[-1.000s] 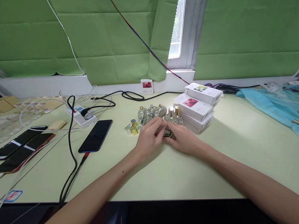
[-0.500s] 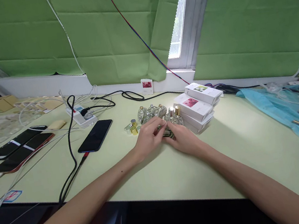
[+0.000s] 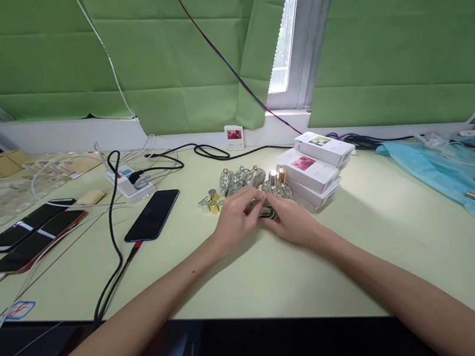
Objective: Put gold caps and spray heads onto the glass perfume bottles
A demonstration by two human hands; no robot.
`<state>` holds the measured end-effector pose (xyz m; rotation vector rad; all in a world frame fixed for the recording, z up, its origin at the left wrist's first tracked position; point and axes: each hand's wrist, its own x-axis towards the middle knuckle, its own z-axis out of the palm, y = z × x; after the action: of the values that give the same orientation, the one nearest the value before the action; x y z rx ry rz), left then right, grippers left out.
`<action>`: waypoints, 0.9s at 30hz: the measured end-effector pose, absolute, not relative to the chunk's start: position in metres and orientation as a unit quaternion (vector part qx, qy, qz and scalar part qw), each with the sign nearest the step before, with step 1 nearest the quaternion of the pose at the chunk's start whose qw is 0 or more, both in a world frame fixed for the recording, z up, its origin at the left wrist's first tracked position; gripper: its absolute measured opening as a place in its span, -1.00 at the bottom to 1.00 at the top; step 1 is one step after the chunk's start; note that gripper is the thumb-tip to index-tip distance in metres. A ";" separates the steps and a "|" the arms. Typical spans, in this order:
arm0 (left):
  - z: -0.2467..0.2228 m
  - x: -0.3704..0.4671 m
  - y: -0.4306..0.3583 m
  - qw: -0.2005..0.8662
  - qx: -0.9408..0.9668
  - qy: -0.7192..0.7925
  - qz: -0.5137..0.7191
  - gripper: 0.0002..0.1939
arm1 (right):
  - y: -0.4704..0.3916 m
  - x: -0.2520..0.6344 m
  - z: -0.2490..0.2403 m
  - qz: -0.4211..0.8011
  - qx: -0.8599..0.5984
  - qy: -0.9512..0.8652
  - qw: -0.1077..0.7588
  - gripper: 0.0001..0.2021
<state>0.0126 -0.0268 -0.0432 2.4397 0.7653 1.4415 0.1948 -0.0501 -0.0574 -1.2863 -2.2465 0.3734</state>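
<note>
My left hand point(image 3: 238, 216) and my right hand point(image 3: 290, 216) meet at the middle of the table, fingertips nearly touching. Between them is a clear glass perfume bottle point(image 3: 267, 213), gripped low over the tabletop; my fingers cover its upper part. Just behind my left hand stand several similar glass bottles point(image 3: 257, 176) with no caps on. Two bottles with shiny caps point(image 3: 282, 176) are beyond my right hand. Several loose gold and silver caps point(image 3: 214, 206) lie to the left of my left hand.
White boxes point(image 3: 310, 170) are stacked right of the bottles, and a small white box point(image 3: 234, 137) stands against the wall. A phone point(image 3: 152, 215) on a cable, a power strip point(image 3: 134, 184) and two more phones are at left. Blue cloth point(image 3: 423, 165) lies at right.
</note>
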 end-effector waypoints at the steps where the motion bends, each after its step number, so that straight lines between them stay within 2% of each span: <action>1: -0.044 0.012 -0.027 0.094 0.831 0.255 0.486 -0.83 | -0.050 0.195 -0.057 0.137 -0.474 -0.830 0.260 -0.76; 6: -0.046 0.012 -0.027 0.073 0.839 0.247 0.480 -0.80 | -0.050 0.194 -0.057 0.131 -0.472 -0.832 0.259 -0.76; 14: -0.043 0.013 -0.028 0.133 0.807 0.286 0.500 -0.86 | -0.050 0.195 -0.057 0.130 -0.477 -0.830 0.256 -0.80; 27: -0.041 0.012 -0.027 0.068 0.844 0.267 0.461 -0.79 | -0.050 0.195 -0.057 0.132 -0.474 -0.832 0.257 -0.75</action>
<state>0.0116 -0.0272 -0.0410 2.5413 0.8032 1.3874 0.1946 -0.0501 -0.0568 -1.2853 -2.2566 0.3587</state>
